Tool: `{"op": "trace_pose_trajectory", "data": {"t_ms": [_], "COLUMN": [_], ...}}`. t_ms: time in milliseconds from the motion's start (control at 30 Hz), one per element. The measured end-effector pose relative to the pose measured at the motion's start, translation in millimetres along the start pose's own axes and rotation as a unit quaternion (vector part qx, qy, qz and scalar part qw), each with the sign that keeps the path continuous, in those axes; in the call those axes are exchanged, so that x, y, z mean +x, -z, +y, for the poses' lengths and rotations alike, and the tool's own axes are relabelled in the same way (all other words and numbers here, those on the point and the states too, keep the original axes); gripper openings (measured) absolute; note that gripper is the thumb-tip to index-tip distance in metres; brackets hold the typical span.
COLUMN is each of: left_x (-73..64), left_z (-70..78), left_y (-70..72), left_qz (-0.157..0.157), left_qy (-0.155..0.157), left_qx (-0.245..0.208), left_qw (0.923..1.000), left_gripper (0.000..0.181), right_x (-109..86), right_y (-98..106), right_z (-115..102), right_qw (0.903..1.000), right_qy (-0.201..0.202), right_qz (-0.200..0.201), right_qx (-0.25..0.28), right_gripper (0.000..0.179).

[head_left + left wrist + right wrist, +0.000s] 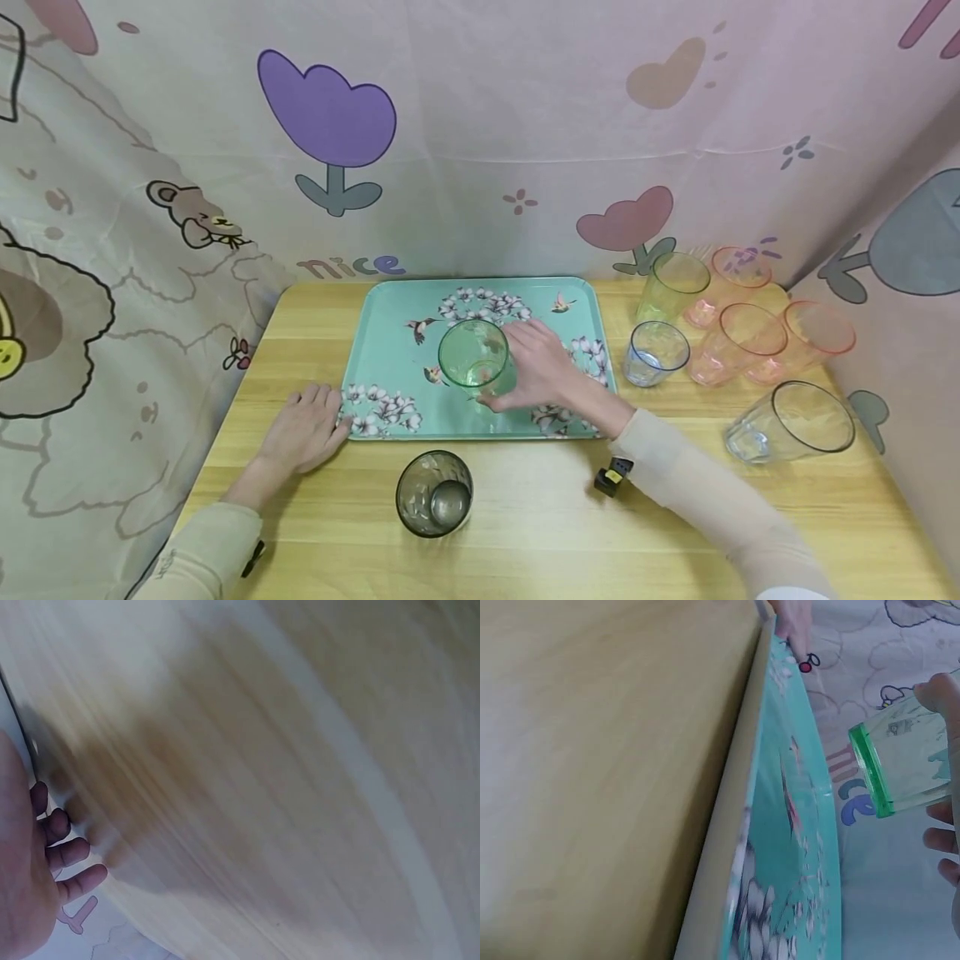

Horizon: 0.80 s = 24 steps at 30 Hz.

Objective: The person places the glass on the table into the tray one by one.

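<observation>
My right hand (536, 367) grips a clear green drinking glass (468, 354) by its side over the middle of the tray. In the right wrist view the glass's thick green base (871, 771) is lifted off the tray, with a gap beneath it. The teal tray (382, 350), printed with white blossoms and small birds, lies on the wooden table. My left hand (303, 429) rests at the tray's front left corner, holding nothing; in the left wrist view its fingers (69, 855) are loosely bent. A smoky grey glass (420, 492) stands in front of the tray.
To the right of the tray stand a short blue-rimmed glass (656, 354), a yellow-green glass (663, 300) and several pink glasses (738, 342). A larger clear, dark-rimmed glass (787, 425) is nearer the right edge. A patterned curtain (480, 125) hangs behind the table.
</observation>
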<state>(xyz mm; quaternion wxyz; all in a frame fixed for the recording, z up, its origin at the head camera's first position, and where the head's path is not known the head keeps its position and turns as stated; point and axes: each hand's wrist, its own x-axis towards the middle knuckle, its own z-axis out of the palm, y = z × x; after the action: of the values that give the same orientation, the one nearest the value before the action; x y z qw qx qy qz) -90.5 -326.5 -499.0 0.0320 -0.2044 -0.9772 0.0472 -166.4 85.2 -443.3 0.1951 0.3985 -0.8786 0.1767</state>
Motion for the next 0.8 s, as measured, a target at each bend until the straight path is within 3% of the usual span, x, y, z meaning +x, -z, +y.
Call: {"op": "trace_pose_trajectory", "data": {"t_ms": [267, 800], "left_x": [-0.3, -0.1], "left_z": [0.6, -0.1], "left_y": [1.9, 1.3], "left_qz": [0.004, 0.005], "left_qy": [-0.004, -0.007], "left_qx": [0.002, 0.006], "left_qw": [1.0000, 0.9999], "left_gripper": [0.029, 0.031], "right_x": [25.5, 72.4], "right_y": [-14.3, -49.3], "right_z": [-4.1, -0.9], "right_qw": [0.9950, 0.9951], "right_qy": [-0.064, -0.064], "right_qz": [-0.073, -0.074], "right_qx": [0.025, 0.017], "right_gripper": [0.089, 0.085]}}
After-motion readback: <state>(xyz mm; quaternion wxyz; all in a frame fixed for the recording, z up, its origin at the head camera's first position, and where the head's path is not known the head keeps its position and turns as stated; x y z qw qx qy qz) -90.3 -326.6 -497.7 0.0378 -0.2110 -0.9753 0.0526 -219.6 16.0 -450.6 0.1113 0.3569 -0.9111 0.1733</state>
